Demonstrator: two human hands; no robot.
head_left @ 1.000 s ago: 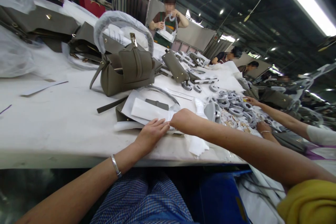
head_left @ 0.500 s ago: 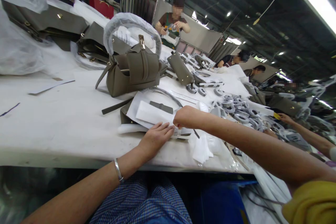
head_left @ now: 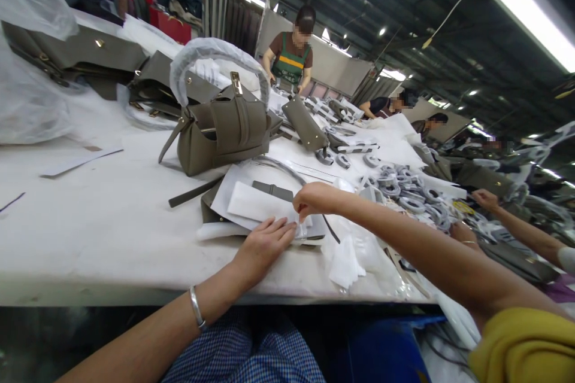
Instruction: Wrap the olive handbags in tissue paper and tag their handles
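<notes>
My left hand [head_left: 265, 245] lies flat with fingers stretched out on the lower right part of a white padding sheet [head_left: 256, 201], on top of a flat olive handbag piece [head_left: 209, 206]. Just past its fingertips, my right hand [head_left: 312, 198] is closed, fingers bent downward. Under that hand a bit of clear shiny plastic [head_left: 302, 231] shows; whether the fingers grip it is hidden. Behind the padding stands an upright olive handbag [head_left: 220, 131], its handle [head_left: 215, 48] wrapped in translucent film. A dark strap [head_left: 193, 192] sticks out to the left.
Crumpled white wrapping [head_left: 345, 260] lies right of my hands, near the table's front edge. Several wrapped rings [head_left: 411, 188] and olive bag parts [head_left: 305, 122] are piled beyond. A co-worker's hand [head_left: 485, 198] is at the right; another person [head_left: 291, 63] stands across the table.
My right hand has lifted slightly off the padding's corner, showing more clear plastic below. My left hand stays flat in place. The person across the table has lowered both hands.
</notes>
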